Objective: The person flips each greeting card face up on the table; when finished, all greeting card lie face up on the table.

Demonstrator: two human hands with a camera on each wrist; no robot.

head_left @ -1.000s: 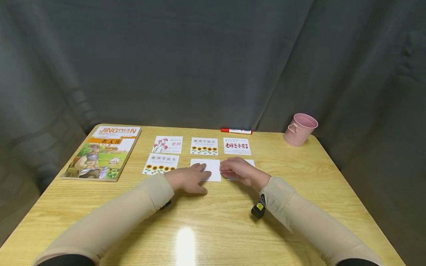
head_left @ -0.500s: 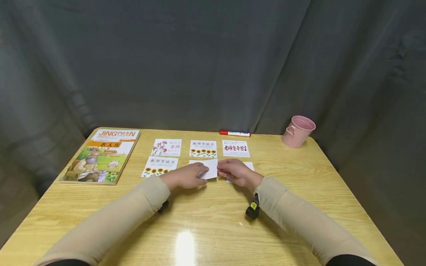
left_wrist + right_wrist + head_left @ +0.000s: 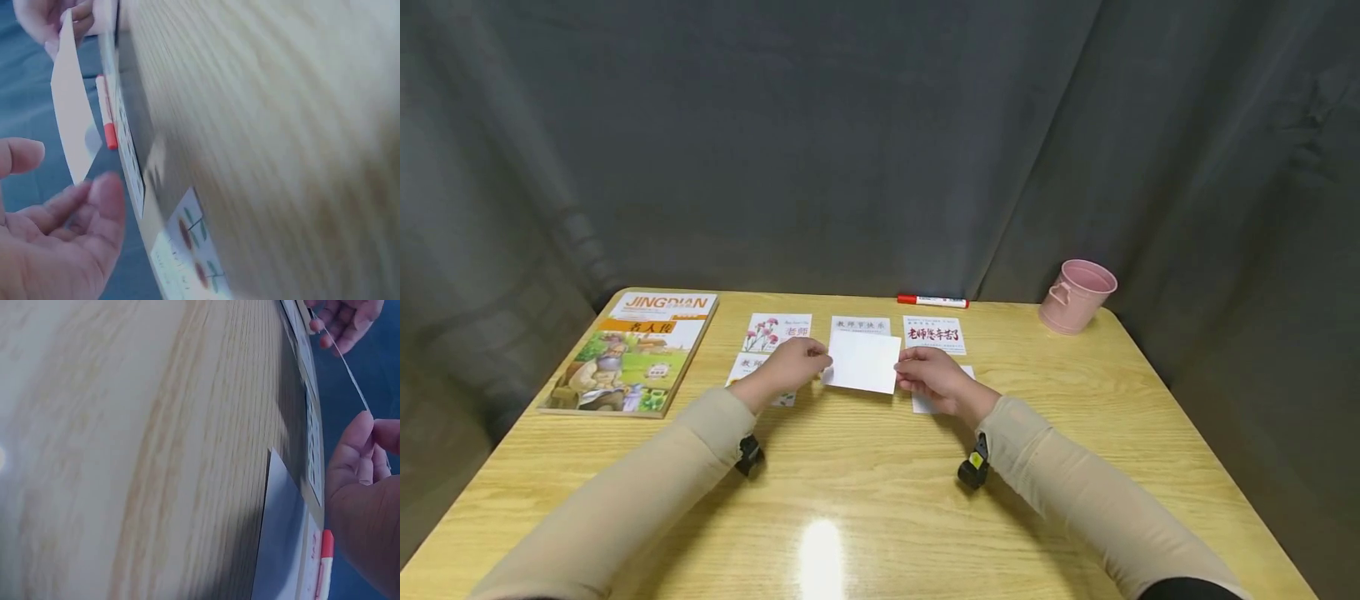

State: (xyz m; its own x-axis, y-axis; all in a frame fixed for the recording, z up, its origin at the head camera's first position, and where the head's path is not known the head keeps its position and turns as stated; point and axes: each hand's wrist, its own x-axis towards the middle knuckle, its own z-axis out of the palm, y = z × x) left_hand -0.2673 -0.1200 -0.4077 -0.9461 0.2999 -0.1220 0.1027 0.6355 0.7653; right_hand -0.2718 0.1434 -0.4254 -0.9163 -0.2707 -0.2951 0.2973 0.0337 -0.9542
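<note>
A white card [image 3: 861, 364], blank side showing, is held up off the table between my two hands. My left hand [image 3: 788, 367] pinches its left edge, and my right hand [image 3: 936, 379] pinches the right edge between thumb and fingers. In the left wrist view the card [image 3: 72, 103] stands tilted, its near corner at my left fingertips. Behind it lies a sunflower card [image 3: 861, 325], its lower part hidden. Another sunflower card [image 3: 784, 400] is mostly covered by my left hand. A blank card [image 3: 922, 406] lies partly under my right hand.
A carnation card [image 3: 767, 331] and a card with red lettering [image 3: 935, 335] lie in the back row. Behind them is a red-capped marker [image 3: 932, 301]. A book [image 3: 632, 354] lies at left; a pink bucket [image 3: 1077, 298] stands at the back right.
The middle front card has been lifted from the table and raised. My left hand has moved from lying over the card to its left edge. My right hand stays at the right edge.
</note>
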